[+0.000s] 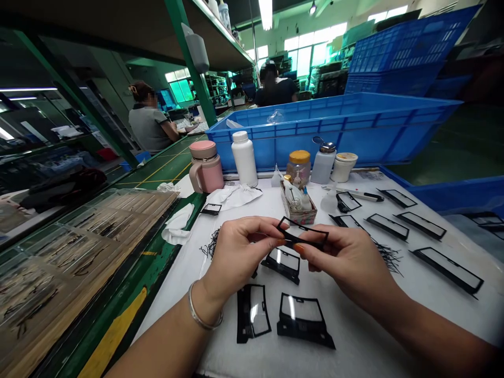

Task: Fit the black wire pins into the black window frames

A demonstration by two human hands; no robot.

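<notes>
Both hands hold one thin black plastic frame [305,231] above the white table sheet [374,315]. My left hand [240,252], with a silver bangle at the wrist, pinches the frame's left end. My right hand [346,260] pinches its right side, fingers closed. Right under the hands lies another black frame with a clear window [283,262]. Two more such frames [252,312] [303,317] lie nearer to me. Small heaps of thin black wire pieces [210,244] [388,257] lie at either side of the hands.
More framed windows [449,268] lie in rows at the right. A pink mug [205,167], white bottle [244,157], jars and a small box of tools [299,207] stand before a blue crate [354,123]. Clear trays [79,247] sit left. Two people sit at the far bench.
</notes>
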